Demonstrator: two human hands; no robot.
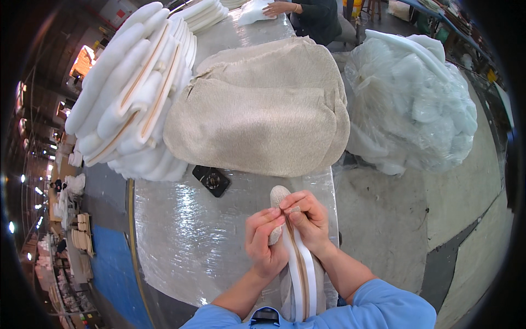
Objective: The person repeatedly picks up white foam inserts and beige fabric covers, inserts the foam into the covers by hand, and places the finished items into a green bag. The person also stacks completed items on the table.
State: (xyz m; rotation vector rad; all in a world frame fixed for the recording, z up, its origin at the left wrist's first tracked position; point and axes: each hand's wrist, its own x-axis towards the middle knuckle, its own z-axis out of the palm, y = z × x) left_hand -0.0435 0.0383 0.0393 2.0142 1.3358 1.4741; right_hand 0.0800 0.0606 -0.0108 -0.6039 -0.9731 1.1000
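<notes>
A beige fabric cover with a long zipper edged in white tape runs from between my hands down toward my body. My left hand pinches the fabric on the left of the zipper's far end. On the other side, my right hand is closed on the same end, thumb and fingers pressed together beside the zipper. The fingertips of both hands nearly meet there, and whether a slider sits between them is hidden. Just beyond lies a pile of larger beige covers.
The table is wrapped in shiny clear plastic. A black phone lies left of my hands. White padded pieces with tan strips are stacked at the far left. A clear bag of white filling stands right. Another person's hand works at the far end.
</notes>
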